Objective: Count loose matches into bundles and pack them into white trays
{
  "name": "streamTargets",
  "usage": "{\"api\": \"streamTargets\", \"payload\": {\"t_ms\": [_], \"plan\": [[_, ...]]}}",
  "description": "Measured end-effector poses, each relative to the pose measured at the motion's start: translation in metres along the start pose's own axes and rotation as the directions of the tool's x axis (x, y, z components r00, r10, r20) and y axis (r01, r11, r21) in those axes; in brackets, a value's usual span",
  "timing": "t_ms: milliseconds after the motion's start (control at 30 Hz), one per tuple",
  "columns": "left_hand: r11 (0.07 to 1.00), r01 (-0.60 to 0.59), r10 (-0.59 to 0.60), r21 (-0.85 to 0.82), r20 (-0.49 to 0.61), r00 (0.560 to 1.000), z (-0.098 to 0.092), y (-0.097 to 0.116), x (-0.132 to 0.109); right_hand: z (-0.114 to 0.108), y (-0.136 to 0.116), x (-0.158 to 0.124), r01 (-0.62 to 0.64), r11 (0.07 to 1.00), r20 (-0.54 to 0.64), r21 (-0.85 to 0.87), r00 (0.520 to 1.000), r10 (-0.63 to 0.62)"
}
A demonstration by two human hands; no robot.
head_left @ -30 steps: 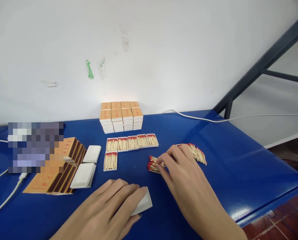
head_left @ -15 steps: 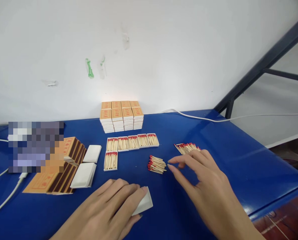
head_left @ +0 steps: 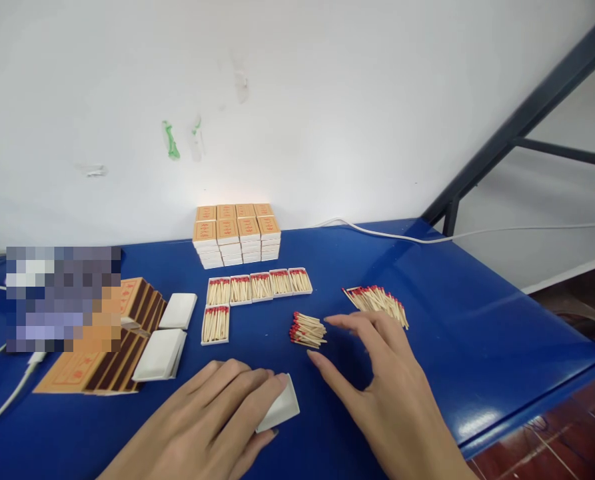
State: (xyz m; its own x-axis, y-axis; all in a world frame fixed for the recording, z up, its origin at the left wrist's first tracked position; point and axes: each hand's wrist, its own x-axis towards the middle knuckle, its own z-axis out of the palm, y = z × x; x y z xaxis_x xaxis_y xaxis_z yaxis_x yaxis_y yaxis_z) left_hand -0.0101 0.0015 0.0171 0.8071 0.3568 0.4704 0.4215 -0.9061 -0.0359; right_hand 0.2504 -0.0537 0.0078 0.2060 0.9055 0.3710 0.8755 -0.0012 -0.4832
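Observation:
My left hand [head_left: 222, 413] is closed over a white matchbox tray [head_left: 281, 407] near the front of the table, its fingers covering the tray's left part. My right hand [head_left: 377, 380] hovers beside a small pile of red-tipped matches [head_left: 308, 330], thumb and forefinger spread apart with nothing between them. Behind that hand lies a second, fanned-out pile of matches [head_left: 380, 301]. Matchbox trays filled with matches [head_left: 261, 287] stand side by side in a row, and another filled tray [head_left: 216, 325] sits in front of the row's left end.
Closed orange matchboxes [head_left: 237, 230] are stacked against the wall. To the left, orange matchbox sleeves [head_left: 112, 360] lie beside upturned white trays [head_left: 160, 353]. A blurred-out object [head_left: 62, 293] and a white cable [head_left: 14, 400] are at the far left of the blue table [head_left: 477, 320].
My right hand has moved slightly left and nearer to me, and its thumb and forefinger have spread wider beside the small match pile. The left hand stays on the tray; the view has shifted slightly.

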Motion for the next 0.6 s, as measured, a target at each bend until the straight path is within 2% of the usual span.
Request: {"api": "streamTargets", "payload": {"t_ms": [200, 333, 467, 600], "plan": [[1.000, 0.014, -0.014, 0.005, -0.025, 1.000, -0.003, 0.000, 0.005, 0.000, 0.006, 0.014, 0.083, 0.996, 0.169, 0.029, 0.982, -0.087], [1.000, 0.013, -0.013, -0.023, -0.011, 1.000, -0.003, 0.000, 0.004, -0.002, 0.006, 0.021, 0.095, 0.995, 0.208, 0.044, 0.973, -0.102], [1.000, 0.004, -0.004, -0.018, 0.028, 1.000, -0.001, 0.000, -0.002, -0.009, 0.012, 0.031, 0.063, 0.998, 0.088, -0.021, 0.994, -0.061], [1.000, 0.011, -0.010, -0.026, 0.057, 0.998, 0.001, -0.001, -0.004, -0.013, 0.028, 0.042, 0.001, 0.987, -0.025, -0.163, 1.000, -0.005]]}}
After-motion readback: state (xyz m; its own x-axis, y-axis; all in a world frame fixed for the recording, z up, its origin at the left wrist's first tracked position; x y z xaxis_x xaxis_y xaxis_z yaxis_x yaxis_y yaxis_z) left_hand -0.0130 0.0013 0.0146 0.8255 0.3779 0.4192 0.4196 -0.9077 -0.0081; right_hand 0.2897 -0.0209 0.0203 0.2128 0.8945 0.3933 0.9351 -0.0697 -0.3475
